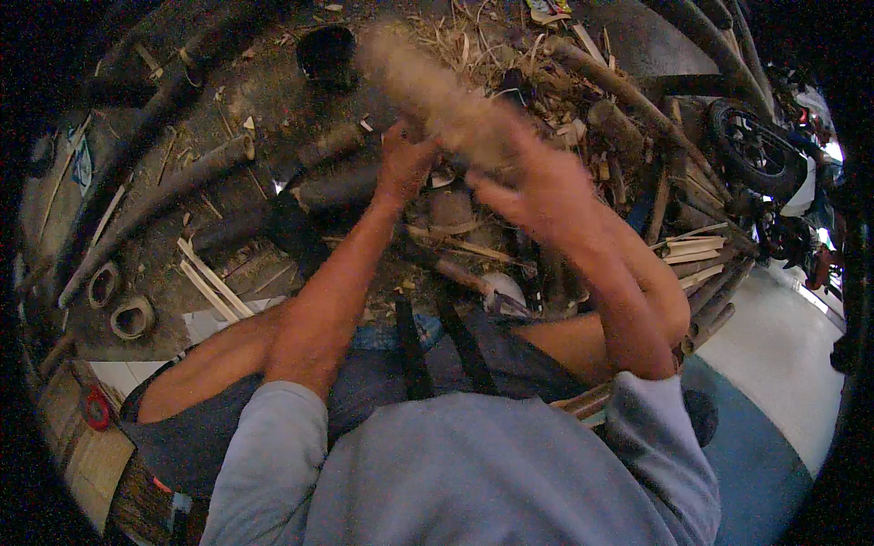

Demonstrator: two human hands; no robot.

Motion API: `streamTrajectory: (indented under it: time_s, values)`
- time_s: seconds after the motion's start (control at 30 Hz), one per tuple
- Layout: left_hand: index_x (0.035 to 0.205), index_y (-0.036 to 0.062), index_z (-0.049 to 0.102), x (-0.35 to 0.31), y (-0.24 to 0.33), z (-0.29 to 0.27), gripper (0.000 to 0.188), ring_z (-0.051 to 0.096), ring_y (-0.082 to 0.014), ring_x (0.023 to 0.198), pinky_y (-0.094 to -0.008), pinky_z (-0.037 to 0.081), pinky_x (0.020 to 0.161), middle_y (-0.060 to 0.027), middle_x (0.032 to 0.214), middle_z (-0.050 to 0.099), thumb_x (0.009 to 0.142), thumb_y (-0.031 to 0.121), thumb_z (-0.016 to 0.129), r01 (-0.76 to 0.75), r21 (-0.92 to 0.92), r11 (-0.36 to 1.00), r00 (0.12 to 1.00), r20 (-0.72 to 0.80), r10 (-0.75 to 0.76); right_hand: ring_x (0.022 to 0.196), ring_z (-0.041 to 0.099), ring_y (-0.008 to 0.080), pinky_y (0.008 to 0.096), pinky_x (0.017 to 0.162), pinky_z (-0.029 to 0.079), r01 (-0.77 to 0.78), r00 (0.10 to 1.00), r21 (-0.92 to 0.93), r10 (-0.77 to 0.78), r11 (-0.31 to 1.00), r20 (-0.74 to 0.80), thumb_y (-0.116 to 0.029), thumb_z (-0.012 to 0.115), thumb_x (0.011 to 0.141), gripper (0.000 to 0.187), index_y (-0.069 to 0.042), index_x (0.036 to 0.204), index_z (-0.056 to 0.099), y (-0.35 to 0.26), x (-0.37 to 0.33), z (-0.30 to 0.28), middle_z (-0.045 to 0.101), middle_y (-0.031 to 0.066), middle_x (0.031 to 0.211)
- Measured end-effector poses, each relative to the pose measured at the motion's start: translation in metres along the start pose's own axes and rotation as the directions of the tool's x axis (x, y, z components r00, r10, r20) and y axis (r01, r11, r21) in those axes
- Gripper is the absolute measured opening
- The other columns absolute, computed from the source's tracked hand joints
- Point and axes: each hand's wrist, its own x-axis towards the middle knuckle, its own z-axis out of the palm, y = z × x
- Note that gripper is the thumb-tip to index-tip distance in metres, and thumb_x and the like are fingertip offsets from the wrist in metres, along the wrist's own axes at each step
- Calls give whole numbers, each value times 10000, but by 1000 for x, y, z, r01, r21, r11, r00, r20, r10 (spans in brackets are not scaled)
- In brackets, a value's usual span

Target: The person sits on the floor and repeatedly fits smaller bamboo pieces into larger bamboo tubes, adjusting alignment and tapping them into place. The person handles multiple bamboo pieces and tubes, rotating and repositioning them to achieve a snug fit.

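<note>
My right hand [546, 187] is smeared by motion, its fingers round the near end of a thick, light-brown club-like piece of wood [428, 91]. The wood slants up to the left, blurred along its length. Left of it, my left hand [405, 164] is closed, thumb side up; what it grips is hidden. Below and between the hands stands a short round wooden block [452, 214], with a small pale thing at its top that I cannot make out. Closer to my lap lies a tool with a wooden handle [460, 273] and a pale, blade-like end.
Bamboo poles [164, 214] lie to the left, near two cut bamboo rings [133, 318]. Pale split strips [214, 287] rest by my left leg, more [692, 250] on the right. A dark pot-like container [326, 55], shavings [473, 41] and a motorcycle wheel [754, 146] stand farther off.
</note>
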Motion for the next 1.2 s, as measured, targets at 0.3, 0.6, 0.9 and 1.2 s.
streamTrajectory:
  time_s: [0.3, 0.6, 0.9, 1.2]
  values:
    - [1194, 8, 644, -12, -12, -17, 542, 660, -214, 1069, -365, 524, 930, -132, 1215, 682, 767, 267, 855, 75, -11, 997, 976, 208, -71, 972, 674, 431, 481, 861, 540, 141, 988, -94, -146, 986, -47, -331, 811, 778, 889, -134, 1519, 361, -4, -19, 11, 688, 246, 1074]
    - [1371, 19, 525, -31, -55, -5, 722, 528, -258, 1297, -407, 415, 1100, -112, 1400, 566, 796, 336, 827, -174, 5, 985, 962, 216, 169, 1006, 665, 420, 457, 875, 541, 230, 944, 93, -199, 969, -265, -287, 812, 771, 925, -160, 1550, 330, 14, -62, 28, 669, 248, 1123]
    - [1305, 67, 590, -61, -22, 8, 612, 558, -223, 1228, -402, 422, 1088, -88, 1303, 634, 770, 223, 842, -239, 13, 971, 894, 393, 215, 1048, 663, 417, 443, 863, 560, 58, 987, 72, -46, 996, -154, -266, 836, 724, 926, -142, 1526, 389, 21, -99, 50, 642, 227, 1255]
    - [1129, 79, 665, -27, 20, 3, 379, 630, -143, 885, -346, 542, 795, -17, 1030, 695, 818, 217, 833, -139, 0, 990, 974, 182, 137, 1096, 686, 343, 411, 944, 528, -30, 979, 298, 88, 954, -182, -236, 802, 799, 832, -80, 1507, 395, 52, -95, 51, 676, 242, 1182]
